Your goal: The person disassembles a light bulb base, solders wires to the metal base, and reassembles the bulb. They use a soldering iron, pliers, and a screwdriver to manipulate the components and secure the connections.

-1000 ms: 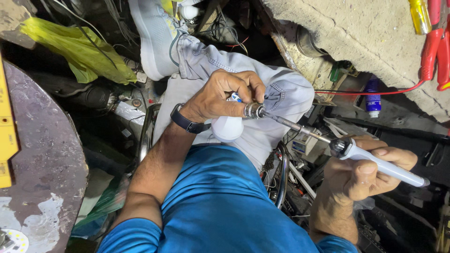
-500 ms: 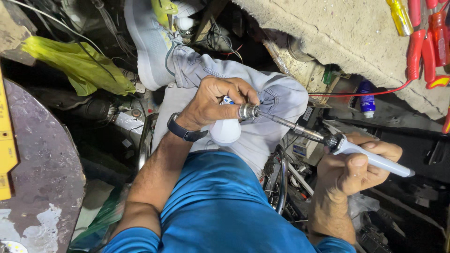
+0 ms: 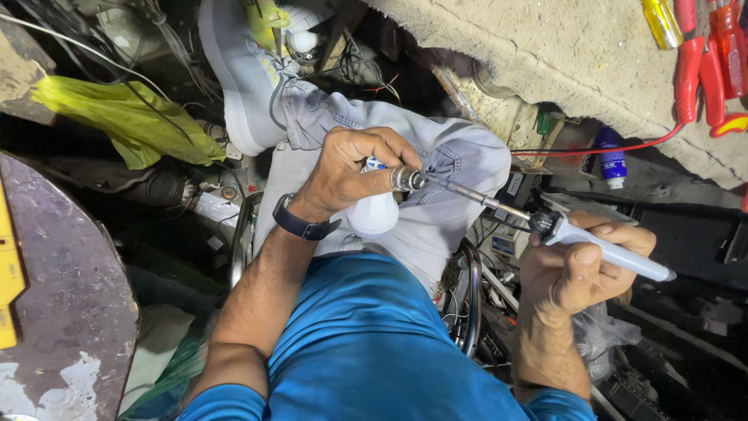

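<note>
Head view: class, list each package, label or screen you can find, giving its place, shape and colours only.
Small bottle: right of the knee, under the concrete slab; blue, white cap pointing down.
Label: small white rectangle beside the knee, behind the soldering iron's shaft.
Plastic bag: upper left; crumpled, yellow-green.
No screens visible.

left hand (image 3: 351, 175) | bulb (image 3: 374, 212) lifted slightly | soldering iron (image 3: 600, 248) raised with it

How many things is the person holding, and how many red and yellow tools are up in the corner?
White light bulb in the left hand: 1
Soldering iron in the right hand: 1
Red-handled tools: 2
Yellow-handled screwdriver: 1
Total: 5
</note>
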The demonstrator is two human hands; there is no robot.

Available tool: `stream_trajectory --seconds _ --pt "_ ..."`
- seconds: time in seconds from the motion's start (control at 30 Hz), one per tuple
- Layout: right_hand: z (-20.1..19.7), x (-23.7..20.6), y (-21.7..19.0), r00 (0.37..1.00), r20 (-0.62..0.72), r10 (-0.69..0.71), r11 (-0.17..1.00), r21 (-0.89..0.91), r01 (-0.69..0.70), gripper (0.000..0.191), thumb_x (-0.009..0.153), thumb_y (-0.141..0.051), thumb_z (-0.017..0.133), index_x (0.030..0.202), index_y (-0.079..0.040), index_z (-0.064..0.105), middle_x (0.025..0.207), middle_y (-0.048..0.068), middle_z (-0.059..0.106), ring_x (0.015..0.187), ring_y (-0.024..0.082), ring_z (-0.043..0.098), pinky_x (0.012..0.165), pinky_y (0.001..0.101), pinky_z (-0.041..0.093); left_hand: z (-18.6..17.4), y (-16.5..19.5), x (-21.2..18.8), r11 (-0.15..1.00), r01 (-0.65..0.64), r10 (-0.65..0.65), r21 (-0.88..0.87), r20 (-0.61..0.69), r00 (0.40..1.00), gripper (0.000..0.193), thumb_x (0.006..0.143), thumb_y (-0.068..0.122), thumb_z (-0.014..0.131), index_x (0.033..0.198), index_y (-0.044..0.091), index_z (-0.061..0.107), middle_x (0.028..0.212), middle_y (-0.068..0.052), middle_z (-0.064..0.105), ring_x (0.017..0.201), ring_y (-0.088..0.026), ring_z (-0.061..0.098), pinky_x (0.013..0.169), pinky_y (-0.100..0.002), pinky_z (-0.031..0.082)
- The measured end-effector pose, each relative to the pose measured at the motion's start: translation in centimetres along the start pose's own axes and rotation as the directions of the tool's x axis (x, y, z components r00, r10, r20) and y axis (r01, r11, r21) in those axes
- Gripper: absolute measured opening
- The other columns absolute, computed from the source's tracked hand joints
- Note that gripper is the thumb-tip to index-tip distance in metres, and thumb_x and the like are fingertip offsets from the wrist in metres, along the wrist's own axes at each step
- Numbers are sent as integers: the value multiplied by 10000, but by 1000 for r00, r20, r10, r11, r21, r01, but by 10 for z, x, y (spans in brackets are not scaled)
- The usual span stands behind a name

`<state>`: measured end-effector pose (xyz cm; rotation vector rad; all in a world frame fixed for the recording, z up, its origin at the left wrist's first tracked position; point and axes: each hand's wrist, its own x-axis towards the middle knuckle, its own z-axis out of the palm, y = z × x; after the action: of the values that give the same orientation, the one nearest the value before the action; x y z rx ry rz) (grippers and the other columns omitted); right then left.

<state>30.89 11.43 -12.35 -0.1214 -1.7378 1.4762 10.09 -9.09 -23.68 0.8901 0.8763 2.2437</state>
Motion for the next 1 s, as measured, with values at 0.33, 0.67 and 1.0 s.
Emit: stream_trajectory --seconds 0.33,0.67,1.0 --pt "0 0 7 1000 -6 -1 1000 -17 1 419 1023 -258 786 1146 -32 455 877 167 621 694 178 626 630 250 534 1 0 1 999 45 -46 -28 -49 998 113 939 25 765 922 -35 671 1131 -169 717 982 -191 706 842 -316 615" --pt "-1 -3 8 1000 0 -10 999 -39 10 435 1006 -267 785 1139 -37 441 866 189 629 673 196 637 618 269 553 -1 -4 -1 999 31 -32 -10 -62 998 120 951 5 752 899 -48 657 1127 -177 704 949 -180 696 812 -306 608" --pt "5 -1 12 1000 13 -3 998 -63 4 453 991 -288 793 1147 -59 434 826 191 623 632 202 638 581 296 580 -2 -5 1 991 98 -109 -95 -112 988 124 916 33 756 921 -27 648 1151 -162 696 905 -162 698 777 -310 627"
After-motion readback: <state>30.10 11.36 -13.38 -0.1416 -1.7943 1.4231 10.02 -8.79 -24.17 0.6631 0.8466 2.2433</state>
